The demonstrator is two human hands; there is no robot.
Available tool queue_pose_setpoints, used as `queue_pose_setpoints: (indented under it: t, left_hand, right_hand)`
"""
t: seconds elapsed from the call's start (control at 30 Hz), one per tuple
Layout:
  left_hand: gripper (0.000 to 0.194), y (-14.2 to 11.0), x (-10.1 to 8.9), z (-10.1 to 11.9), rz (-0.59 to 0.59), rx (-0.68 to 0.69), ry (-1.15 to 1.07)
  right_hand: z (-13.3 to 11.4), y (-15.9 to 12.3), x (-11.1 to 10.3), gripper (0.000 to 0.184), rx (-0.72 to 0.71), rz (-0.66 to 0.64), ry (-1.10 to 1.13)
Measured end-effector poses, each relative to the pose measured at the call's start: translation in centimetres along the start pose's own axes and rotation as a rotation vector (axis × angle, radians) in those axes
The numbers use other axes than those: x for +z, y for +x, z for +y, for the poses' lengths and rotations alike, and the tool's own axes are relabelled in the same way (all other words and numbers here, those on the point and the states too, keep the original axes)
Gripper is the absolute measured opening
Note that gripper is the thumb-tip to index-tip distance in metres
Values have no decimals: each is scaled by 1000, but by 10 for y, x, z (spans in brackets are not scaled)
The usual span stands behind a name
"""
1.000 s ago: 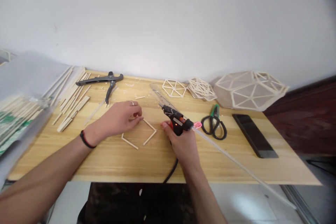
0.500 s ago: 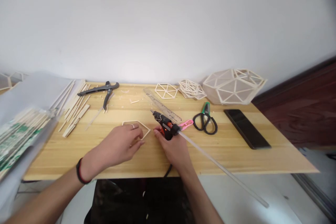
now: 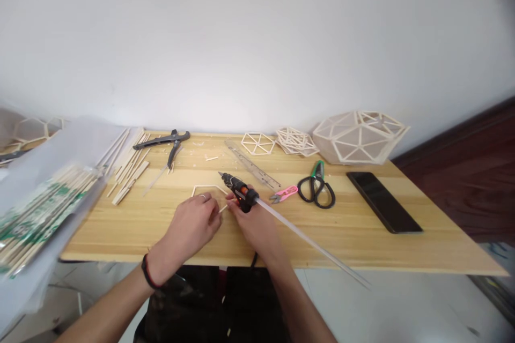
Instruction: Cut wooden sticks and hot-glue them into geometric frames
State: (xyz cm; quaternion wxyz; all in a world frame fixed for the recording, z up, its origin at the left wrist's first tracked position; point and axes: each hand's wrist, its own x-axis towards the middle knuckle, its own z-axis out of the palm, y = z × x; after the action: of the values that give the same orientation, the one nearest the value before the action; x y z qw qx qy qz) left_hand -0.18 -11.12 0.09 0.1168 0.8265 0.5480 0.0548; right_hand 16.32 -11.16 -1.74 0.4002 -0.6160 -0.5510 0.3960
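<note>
My right hand (image 3: 253, 225) grips a black and orange glue gun (image 3: 238, 191) with a long clear glue stick (image 3: 314, 244) trailing back to the right. Its nozzle points left, over a frame of thin wooden sticks (image 3: 205, 188) lying on the wooden table (image 3: 362, 236). My left hand (image 3: 195, 225), wearing a ring and a dark wristband, rests on the near part of that frame with fingers pinched on a stick. The two hands almost touch.
Loose wooden sticks (image 3: 129, 163) and black pliers (image 3: 169, 142) lie far left. A ruler (image 3: 253, 163), pink snips (image 3: 285, 193), black scissors (image 3: 317, 187) and a phone (image 3: 382, 201) lie to the right. Finished stick lattices (image 3: 360, 136) stand at the back. Bagged sticks (image 3: 36, 209) are left.
My left hand has drawn nearer to me and now pinches the frame's near side. The glue gun moved left toward it. The pink snips lie uncovered beside the ruler.
</note>
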Motion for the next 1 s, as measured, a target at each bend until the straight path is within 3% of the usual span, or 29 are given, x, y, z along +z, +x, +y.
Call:
queue_pose_setpoints:
  t: [0.2, 0.5, 0.7, 0.8, 0.93, 1.0]
  left_hand:
    - [19, -1, 1, 0, 92, 8, -103]
    - [23, 0, 4, -1, 24, -24, -312]
    - [26, -6, -4, 6, 82, -67, -344]
    - [27, -11, -13, -10, 186, -68, -381]
    - [22, -15, -15, -50, 376, -91, -275]
    - [25, -19, -11, -67, 380, -66, -232]
  right_hand:
    - [3, 0, 3, 15, -7, -56, 74]
    - [6, 8, 3, 13, 7, -71, 154]
    - [9, 12, 1, 13, 5, -35, 146]
    - [11, 14, -2, 14, -16, -61, 145]
    - [10, 12, -7, 17, -38, -90, 138]
    - [7, 7, -10, 17, -34, -106, 112]
